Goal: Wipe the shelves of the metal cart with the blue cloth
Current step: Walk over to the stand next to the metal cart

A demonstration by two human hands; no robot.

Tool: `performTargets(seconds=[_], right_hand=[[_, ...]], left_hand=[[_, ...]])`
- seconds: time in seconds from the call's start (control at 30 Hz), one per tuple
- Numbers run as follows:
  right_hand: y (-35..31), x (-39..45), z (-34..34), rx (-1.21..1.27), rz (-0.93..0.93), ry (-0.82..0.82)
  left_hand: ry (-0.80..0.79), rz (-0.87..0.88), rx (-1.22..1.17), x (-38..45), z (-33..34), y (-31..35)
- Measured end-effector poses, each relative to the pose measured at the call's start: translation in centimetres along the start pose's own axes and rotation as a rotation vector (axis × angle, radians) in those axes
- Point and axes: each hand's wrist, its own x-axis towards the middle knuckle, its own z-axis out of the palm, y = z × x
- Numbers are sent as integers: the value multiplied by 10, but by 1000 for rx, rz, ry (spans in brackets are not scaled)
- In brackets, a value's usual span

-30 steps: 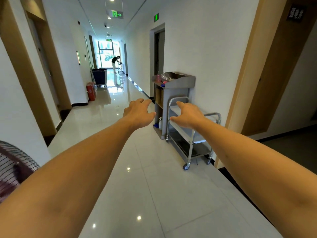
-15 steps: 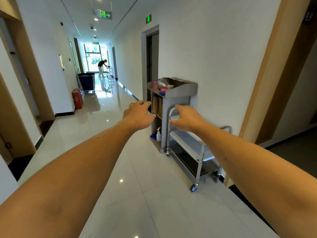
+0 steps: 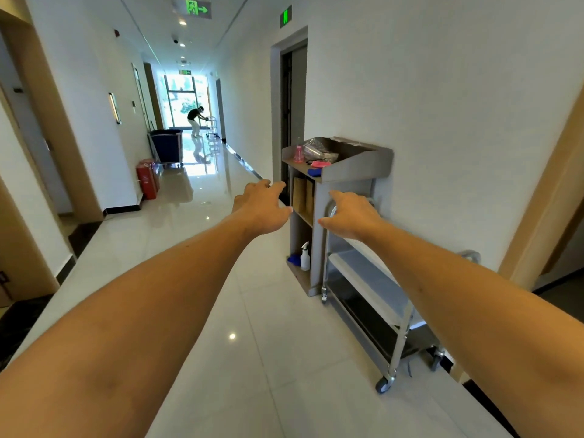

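Cart (image 3: 373, 289), a metal trolley with stacked shelves, stands against the right-hand wall of a corridor, just beside a grey cabinet (image 3: 347, 197), ahead of me and not yet touched. My left hand (image 3: 264, 207) and right hand (image 3: 350, 216) reach forward with fingers spread and hold nothing; a small blue thing that I take for the cloth (image 3: 313, 172) lies on the cabinet top, though it is too small to be sure. I judge the risk is grabbing the wrong blue item, since another (image 3: 294, 259) sits on the cabinet's lowest shelf by a spray bottle (image 3: 305, 256), or nudging the wheeled cart so that it rolls on the glossy floor (image 3: 252, 327).
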Motion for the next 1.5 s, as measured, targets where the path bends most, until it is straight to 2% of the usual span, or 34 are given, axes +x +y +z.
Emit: performTargets(seconds=[0.17,0.37,0.63,0.9,1.07,1.5], right_hand=[[33,111,16,30,16,-28],[58,225,30,43,47,-18],[59,349,84,-23,40,-37],[47,493,137,-95,95,1],[35,582,158,-100,134,29],[64,746,226,-125,249,-4]], left_hand=[[-51,-17,26,108,45,-11],[-37,-6,14,219,80,-22],[-57,10,-26,336,138,-67],[-57,108,-69,474,187,-142],[-126,177,-67,570,205,-181],[-194,238,-104,729,289,-229]])
